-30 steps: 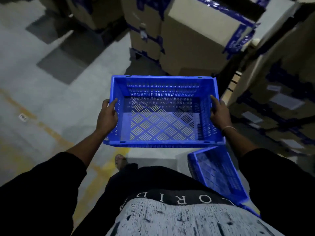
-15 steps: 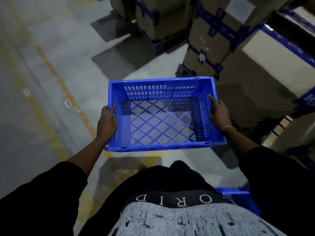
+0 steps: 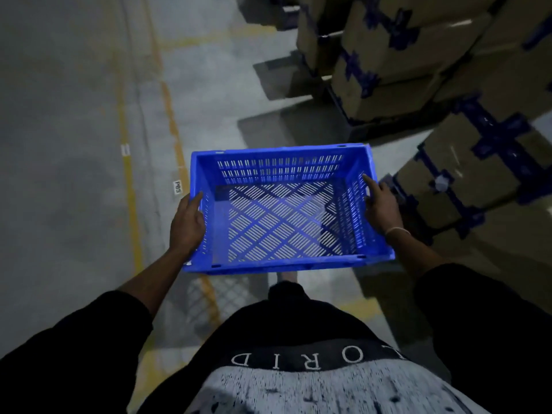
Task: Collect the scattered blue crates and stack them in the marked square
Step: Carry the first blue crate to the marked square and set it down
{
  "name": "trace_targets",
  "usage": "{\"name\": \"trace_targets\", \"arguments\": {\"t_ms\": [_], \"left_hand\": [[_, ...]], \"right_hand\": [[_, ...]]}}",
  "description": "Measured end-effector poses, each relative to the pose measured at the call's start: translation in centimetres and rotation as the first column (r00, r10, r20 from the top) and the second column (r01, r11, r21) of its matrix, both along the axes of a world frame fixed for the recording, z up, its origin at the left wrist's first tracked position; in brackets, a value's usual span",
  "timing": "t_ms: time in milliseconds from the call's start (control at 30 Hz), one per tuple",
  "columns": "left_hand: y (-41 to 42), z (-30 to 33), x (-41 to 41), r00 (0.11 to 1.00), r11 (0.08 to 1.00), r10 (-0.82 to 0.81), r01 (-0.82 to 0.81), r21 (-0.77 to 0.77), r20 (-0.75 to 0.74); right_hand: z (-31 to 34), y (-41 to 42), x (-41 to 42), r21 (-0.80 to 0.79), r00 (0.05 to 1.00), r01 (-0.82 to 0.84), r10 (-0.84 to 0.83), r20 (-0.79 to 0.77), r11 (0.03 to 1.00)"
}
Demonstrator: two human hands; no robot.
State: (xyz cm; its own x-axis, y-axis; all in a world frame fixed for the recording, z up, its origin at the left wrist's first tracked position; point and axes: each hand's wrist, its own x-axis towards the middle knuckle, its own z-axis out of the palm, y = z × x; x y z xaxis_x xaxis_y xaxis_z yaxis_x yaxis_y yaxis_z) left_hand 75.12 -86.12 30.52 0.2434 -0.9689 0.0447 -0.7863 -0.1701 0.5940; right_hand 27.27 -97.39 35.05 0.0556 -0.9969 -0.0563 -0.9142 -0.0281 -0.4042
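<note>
An empty blue crate [image 3: 280, 222] with slotted walls and a lattice floor is held level in front of my body, above the concrete floor. My left hand [image 3: 186, 224] grips its left wall, thumb over the rim. On the opposite side my right hand [image 3: 379, 209], with a thin bracelet at the wrist, grips the right wall. No other crate and no marked square show in this view.
Stacks of cardboard boxes [image 3: 466, 174] bound with blue tape stand on pallets along the right. Yellow floor lines [image 3: 128, 174] run up the grey concrete at left, with a small floor label [image 3: 177, 187] beside them. Open floor lies to the left.
My view has swung left while both hands keep the crate. The second blue crate near my right leg has left the view, and the boxes have shifted to the right.
</note>
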Motion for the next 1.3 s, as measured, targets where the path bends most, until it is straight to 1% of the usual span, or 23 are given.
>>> {"name": "trace_targets", "arguments": {"t_ms": [100, 200, 300, 467, 633, 833, 933, 1100, 1200, 1300], "left_hand": [[-4.3, 1.0, 1.7, 0.998, 0.998, 0.065, -0.065, 0.005, 0.010], [-8.5, 2.2, 3.1, 0.990, 0.990, 0.140, -0.140, -0.003, 0.019], [-12.0, 3.1, 4.3, 0.980, 0.980, 0.198, -0.197, -0.022, 0.020], [-17.9, 3.7, 7.4, 0.964, 0.964, 0.264, -0.263, -0.021, 0.020], [-25.3, 2.8, 12.6, 0.952, 0.952, 0.306, -0.306, -0.034, 0.026], [-36.6, 0.7, 22.5, 0.961, 0.961, 0.277, -0.276, -0.032, 0.026], [-42.4, 1.2, 27.3, 0.964, 0.964, 0.264, -0.263, -0.026, 0.022], [-51.8, 2.6, 34.7, 0.971, 0.972, 0.233, -0.230, -0.053, 0.054], [-56.9, 2.9, 38.4, 0.974, 0.975, 0.218, -0.215, -0.058, 0.063], [-62.3, 2.7, 41.3, 0.969, 0.971, 0.237, -0.232, -0.061, 0.075]], "right_hand": [[0.6, -7.1, 2.5, 0.007, 0.999, -0.037, 0.037, 0.005, 0.999], [1.3, -14.0, 5.1, 0.036, 0.993, -0.109, 0.107, 0.054, 0.993], [1.7, -20.1, 7.6, 0.012, 0.988, -0.142, 0.141, 0.066, 0.990], [2.2, -29.2, 12.5, 0.012, 0.969, -0.237, 0.236, 0.066, 0.971], [2.0, -38.0, 18.9, 0.013, 0.963, -0.262, 0.261, 0.063, 0.965], [0.7, -49.0, 27.8, 0.017, 0.969, -0.239, 0.237, 0.063, 0.971], [1.0, -54.2, 32.2, 0.030, 0.974, -0.219, 0.217, 0.065, 0.975], [0.9, -62.6, 38.8, 0.002, 0.977, -0.192, 0.191, 0.093, 0.981], [1.0, -67.3, 42.0, -0.016, 0.970, -0.211, 0.211, 0.119, 0.977], [1.1, -73.0, 45.2, -0.021, 0.970, -0.212, 0.213, 0.117, 0.977]]}}
